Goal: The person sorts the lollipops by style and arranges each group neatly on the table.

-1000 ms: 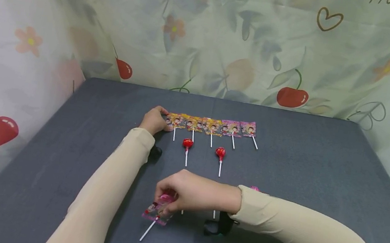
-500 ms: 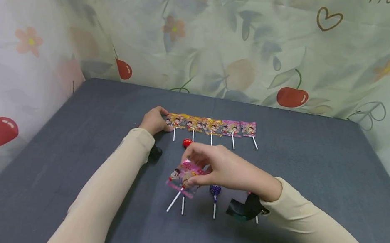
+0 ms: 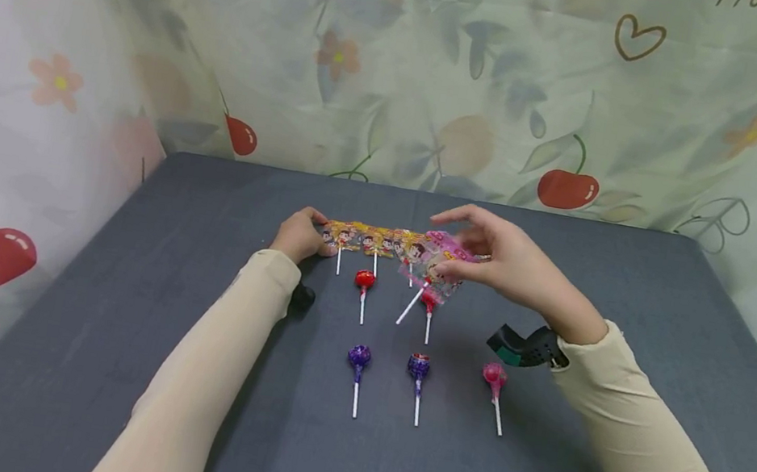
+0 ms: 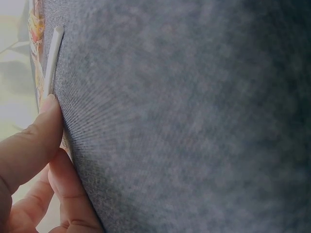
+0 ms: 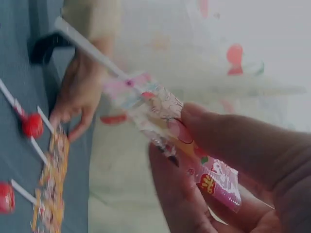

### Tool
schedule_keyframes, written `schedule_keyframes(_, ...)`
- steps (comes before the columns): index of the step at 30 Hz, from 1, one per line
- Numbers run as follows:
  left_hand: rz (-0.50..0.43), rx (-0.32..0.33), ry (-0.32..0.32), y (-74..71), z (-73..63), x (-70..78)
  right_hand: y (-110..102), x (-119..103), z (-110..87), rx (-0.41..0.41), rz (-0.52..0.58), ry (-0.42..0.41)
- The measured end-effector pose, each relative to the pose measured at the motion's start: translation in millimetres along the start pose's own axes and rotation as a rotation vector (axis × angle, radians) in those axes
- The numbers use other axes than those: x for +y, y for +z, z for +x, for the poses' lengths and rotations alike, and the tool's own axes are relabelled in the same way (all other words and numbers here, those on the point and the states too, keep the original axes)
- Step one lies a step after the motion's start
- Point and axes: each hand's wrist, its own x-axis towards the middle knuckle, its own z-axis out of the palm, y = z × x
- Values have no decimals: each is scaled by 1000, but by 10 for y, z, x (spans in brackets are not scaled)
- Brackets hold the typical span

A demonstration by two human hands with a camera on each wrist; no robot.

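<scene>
One held pink packet (image 3: 436, 256) partly hides a red lollipop (image 3: 429, 310).

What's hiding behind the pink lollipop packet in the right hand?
In the head view, a yellow packet and a red lollipop peek out from behind the pink packet in the right hand. Both are partly covered; anything fully behind can't be seen.

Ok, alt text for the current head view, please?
A person's right hand holds a pink-wrapped lollipop above a dark table, while the left hand touches the left end of a row of yellow-wrapped lollipops. Nearer the camera lie two red lollipops, two purple lollipops and a round pink lollipop.
</scene>
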Motion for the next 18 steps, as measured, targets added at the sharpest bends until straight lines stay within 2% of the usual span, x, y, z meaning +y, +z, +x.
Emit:
schedule_keyframes(4, -3, -3, -9, -5, 8, 1, -115, 151, 38, 91, 74, 90)
schedule_keyframes(8, -4, -4, -11, -17, 13, -2, -227, 290, 64, 184, 35, 108)
schedule_keyframes(11, -6, -7, -9, -24, 14, -7, -303, 415, 76, 214, -3, 121)
schedule_keyframes(18, 10, -9, 2, -13, 7, -1, -436, 760, 81, 277, -40, 245)
